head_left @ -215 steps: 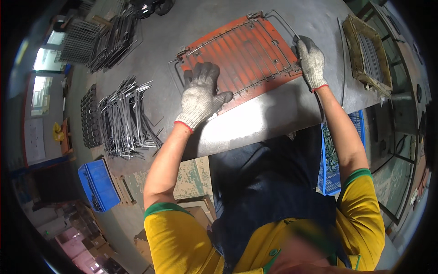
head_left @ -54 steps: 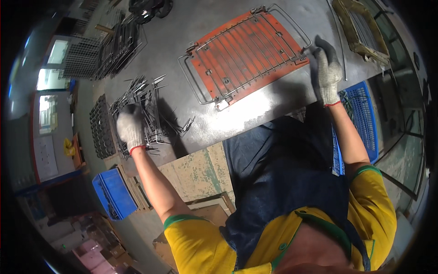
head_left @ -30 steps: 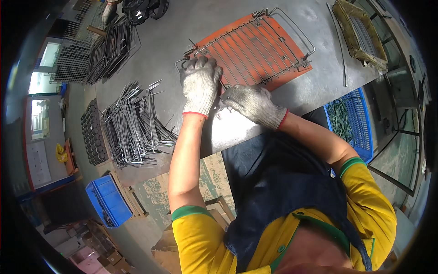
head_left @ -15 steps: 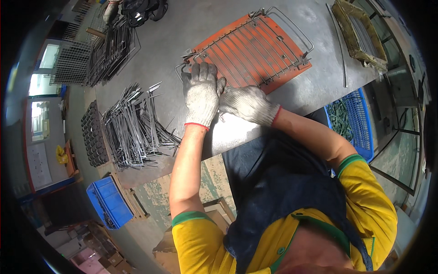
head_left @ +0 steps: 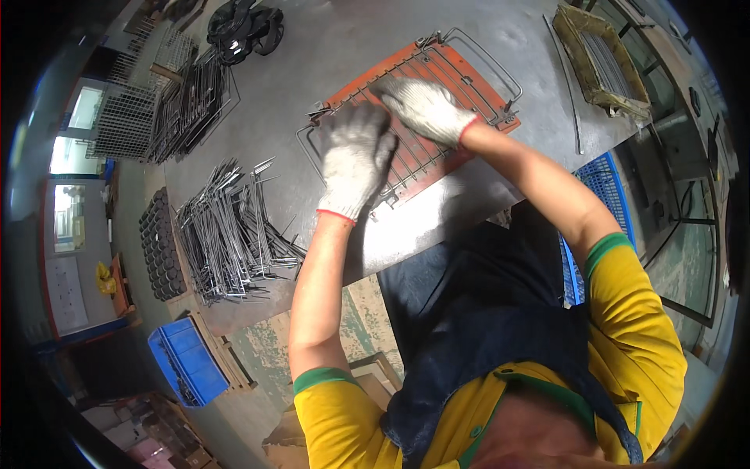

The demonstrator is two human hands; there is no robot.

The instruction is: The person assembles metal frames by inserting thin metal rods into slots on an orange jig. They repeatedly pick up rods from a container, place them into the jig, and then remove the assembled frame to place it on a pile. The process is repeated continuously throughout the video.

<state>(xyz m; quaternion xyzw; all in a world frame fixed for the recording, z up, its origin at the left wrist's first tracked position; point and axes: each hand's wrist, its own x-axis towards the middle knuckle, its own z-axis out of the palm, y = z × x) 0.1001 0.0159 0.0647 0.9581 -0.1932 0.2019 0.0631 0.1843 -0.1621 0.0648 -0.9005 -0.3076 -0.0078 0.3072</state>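
Observation:
A wire rack (head_left: 466,80) with parallel rods and looped end handles lies on an orange plate (head_left: 486,78) on the metal table. My left hand (head_left: 349,160), in a white knit glove with dark grey fingers, rests over the rack's near left corner. Its fingers reach forward, slightly blurred, with the thumb apart. My right hand (head_left: 428,109), gloved likewise, lies across the middle of the rods, fingers pointing left and closed together. Whatever sits under those fingertips is hidden. At the rack's near edge, short rod ends (head_left: 388,202) stick out.
Bent metal rods (head_left: 234,227) are heaped on the left of the table, beyond them stacked wire frames (head_left: 191,102) and a black bag (head_left: 242,31). A long rod (head_left: 566,86) and a worn tray (head_left: 598,62) lie right. Blue crates (head_left: 187,359) stand below the table's edge.
My right hand has moved away from beside my left, up and right onto the rods. My left hand has stayed near the left corner. The view has shifted slightly.

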